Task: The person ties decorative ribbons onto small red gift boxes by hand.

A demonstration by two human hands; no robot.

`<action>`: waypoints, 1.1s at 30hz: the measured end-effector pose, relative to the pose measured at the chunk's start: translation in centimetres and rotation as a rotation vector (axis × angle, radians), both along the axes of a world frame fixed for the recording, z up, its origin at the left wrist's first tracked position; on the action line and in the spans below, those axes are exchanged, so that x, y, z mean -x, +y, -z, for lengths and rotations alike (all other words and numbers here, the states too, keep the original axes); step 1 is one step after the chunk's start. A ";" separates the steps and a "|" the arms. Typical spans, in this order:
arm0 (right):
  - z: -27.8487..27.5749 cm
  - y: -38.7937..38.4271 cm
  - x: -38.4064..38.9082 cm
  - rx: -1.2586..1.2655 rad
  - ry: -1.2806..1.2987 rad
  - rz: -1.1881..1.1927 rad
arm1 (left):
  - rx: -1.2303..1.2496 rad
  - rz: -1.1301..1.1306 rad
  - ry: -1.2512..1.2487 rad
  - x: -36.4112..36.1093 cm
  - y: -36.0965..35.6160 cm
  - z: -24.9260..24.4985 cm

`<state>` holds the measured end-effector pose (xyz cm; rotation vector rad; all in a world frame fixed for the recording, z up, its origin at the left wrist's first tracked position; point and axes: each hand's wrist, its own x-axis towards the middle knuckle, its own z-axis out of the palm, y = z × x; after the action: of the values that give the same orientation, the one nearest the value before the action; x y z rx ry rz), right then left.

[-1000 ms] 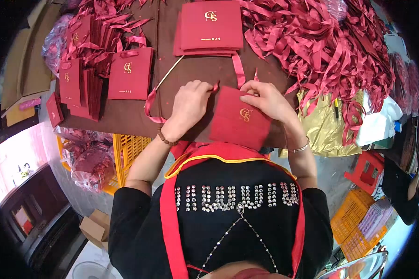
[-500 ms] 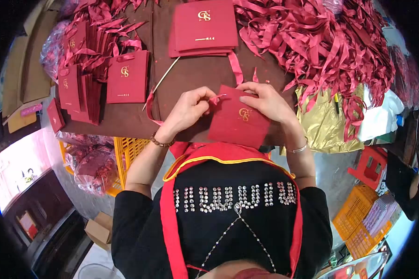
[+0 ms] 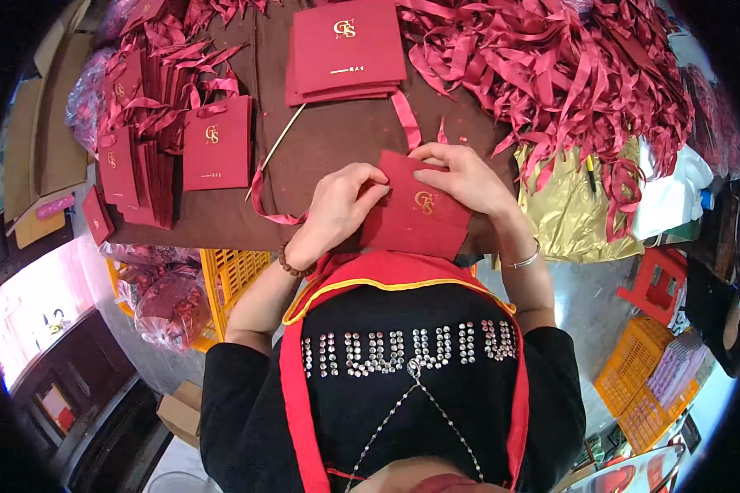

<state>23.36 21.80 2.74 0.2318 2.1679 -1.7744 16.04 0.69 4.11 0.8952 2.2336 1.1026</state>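
A dark red paper gift bag with a gold logo lies tilted at the table's front edge, before my body. My right hand grips its upper right part, thumb on the front and fingers behind the top edge. At the bag's upper left, the fingertips of my left hand are pinched together on a red ribbon; the pinched end is mostly hidden. A red ribbon curves out on the table past my left wrist. Another ribbon piece shows beyond my right hand.
Flat red bags are stacked ahead, a thin stick beside them. Bags with ribbon handles stand at left. A large ribbon heap lies at right, above gold plastic. Yellow crates sit below the table.
My left fingers have closed in at the bag's upper left, and the pink ribbon end seen there before is now covered. The view has shifted slightly; my right hand keeps its grip.
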 end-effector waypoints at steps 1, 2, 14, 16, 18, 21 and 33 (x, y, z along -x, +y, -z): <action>0.0 0.0 0.0 0.001 0.001 0.000 | 0.001 0.000 0.001 0.0 0.0 0.2; 0.1 -0.1 0.0 -0.003 0.002 0.004 | -0.053 -0.038 0.021 -0.1 0.0 0.5; -0.8 -0.3 -0.1 -0.087 0.015 0.003 | -0.262 -0.157 0.130 -0.4 1.5 1.4; -0.6 -0.3 0.0 -0.085 0.003 -0.006 | -0.239 -0.117 0.238 -0.3 1.3 1.4; -0.1 -0.4 0.1 -0.095 0.038 -0.005 | -0.249 -0.100 0.246 -0.3 1.2 1.1; -0.7 -0.5 0.3 -0.122 0.009 -0.018 | -0.274 -0.102 0.283 -0.4 1.5 1.5; -1.1 -0.7 0.3 -0.123 -0.018 -0.015 | -0.253 -0.013 0.565 -0.8 2.3 1.4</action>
<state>23.04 21.09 3.86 0.2586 2.2624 -1.6263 16.80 3.02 2.72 1.4480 2.5723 1.2784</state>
